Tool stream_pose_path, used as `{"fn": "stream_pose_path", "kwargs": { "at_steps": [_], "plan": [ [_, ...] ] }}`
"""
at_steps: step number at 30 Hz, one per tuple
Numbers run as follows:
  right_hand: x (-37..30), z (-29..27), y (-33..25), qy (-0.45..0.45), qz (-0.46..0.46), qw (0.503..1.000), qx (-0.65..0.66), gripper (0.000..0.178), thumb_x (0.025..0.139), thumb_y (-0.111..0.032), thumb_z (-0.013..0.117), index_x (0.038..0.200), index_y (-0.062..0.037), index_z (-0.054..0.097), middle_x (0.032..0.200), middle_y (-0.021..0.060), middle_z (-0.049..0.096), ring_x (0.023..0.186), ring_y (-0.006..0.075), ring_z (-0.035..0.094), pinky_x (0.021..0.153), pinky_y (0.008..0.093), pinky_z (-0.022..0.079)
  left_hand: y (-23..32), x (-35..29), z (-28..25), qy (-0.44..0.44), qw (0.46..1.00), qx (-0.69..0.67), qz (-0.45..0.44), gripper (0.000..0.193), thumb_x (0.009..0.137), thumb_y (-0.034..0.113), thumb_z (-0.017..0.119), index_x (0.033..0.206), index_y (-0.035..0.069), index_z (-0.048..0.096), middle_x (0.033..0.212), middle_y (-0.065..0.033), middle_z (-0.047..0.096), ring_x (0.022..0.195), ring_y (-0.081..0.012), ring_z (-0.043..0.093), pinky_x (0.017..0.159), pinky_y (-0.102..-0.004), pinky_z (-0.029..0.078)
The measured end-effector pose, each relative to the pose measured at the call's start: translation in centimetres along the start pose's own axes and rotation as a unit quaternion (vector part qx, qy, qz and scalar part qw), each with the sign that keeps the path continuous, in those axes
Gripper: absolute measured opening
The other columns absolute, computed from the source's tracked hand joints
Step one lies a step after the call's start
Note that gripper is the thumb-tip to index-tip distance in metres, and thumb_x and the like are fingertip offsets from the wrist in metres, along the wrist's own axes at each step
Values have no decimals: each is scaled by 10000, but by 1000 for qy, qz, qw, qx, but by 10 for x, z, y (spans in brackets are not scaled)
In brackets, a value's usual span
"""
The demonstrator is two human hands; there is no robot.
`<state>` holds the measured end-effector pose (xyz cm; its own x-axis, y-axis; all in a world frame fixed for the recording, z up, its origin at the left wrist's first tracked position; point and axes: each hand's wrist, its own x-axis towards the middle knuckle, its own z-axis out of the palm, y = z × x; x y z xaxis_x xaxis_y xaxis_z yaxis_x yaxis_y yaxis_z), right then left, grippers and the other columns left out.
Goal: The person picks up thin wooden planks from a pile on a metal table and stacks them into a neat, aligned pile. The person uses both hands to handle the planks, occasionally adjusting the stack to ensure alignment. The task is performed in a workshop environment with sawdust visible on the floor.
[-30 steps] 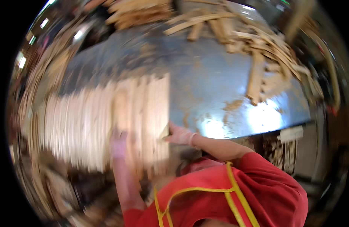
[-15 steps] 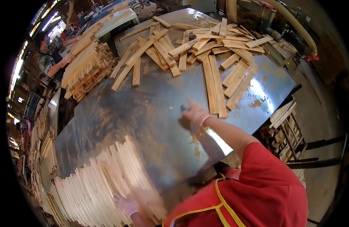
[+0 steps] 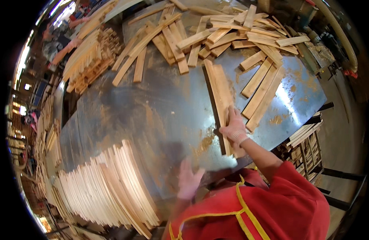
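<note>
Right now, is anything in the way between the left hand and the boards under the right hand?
Nothing visible is. Between the left hand and those boards there's just tabletop with some sawdust; the right hand is touching them.

Dim surroundings, bright lights (image 3: 66,14) toward ten o'clock
Glare whitens the tabletop (image 3: 152,106) near three o'clock; motion blur softens the left hand (image 3: 189,179) at six; outer edges bend.

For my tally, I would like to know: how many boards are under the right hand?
2: a left board and a right board, side by side under the right hand. The hand may hide more.
</note>
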<state>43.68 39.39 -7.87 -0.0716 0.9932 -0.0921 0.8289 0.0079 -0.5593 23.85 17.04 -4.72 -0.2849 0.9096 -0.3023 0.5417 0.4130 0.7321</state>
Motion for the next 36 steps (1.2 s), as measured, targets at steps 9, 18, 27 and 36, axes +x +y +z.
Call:
{"fn": "stream_pose_path", "kwargs": {
  "at_steps": [9, 18, 27, 36],
  "plan": [
    [-122, 43, -43, -408, 262, 664, 569, 270, 964, -209, 688, 1191, -126, 566, 900, -2, 593, 837, 134, 611, 694, 263, 485, -23, 19, 12, -100, 909, -389, -111, 572, 946, 122, 739, 1470, 60, 516, 1284, -72, 666, 1121, -179, 642, 1003, -337, 513],
    [-118, 84, -76, 24, -143, 982, -119, 857, 811, -350, 804, 1551, -108, 446, 1523, 245, 503, 1369, 426, 518, 1114, 447, 475, -121, -110, -73, 161, 950, 154, -220, 694, 932, 275, 717, 1557, 112, 465, 1350, -156, 646, 1220, -364, 634, 1068, -448, 490],
    [-217, 140, -152, -213, 36, 873, 438, 736, 825, -116, 749, 1497, 28, 486, 1218, 213, 636, 1091, 295, 645, 919, 395, 562, -189, -179, -106, 281, 881, 341, -166, 704, 916, 406, 733, 1526, 139, 505, 1511, -126, 500, 1398, -368, 467, 1183, -549, 360],
    [-217, 170, -229, -525, -219, 815, 108, 561, 895, -327, 665, 1380, -50, 617, 1293, 237, 699, 1215, 420, 649, 1051, 449, 502, -161, -159, -96, 267, 916, 297, -12, 717, 878, 368, 786, 1484, 61, 556, 1502, -209, 534, 1365, -427, 507, 1164, -552, 387]
  ]
}}
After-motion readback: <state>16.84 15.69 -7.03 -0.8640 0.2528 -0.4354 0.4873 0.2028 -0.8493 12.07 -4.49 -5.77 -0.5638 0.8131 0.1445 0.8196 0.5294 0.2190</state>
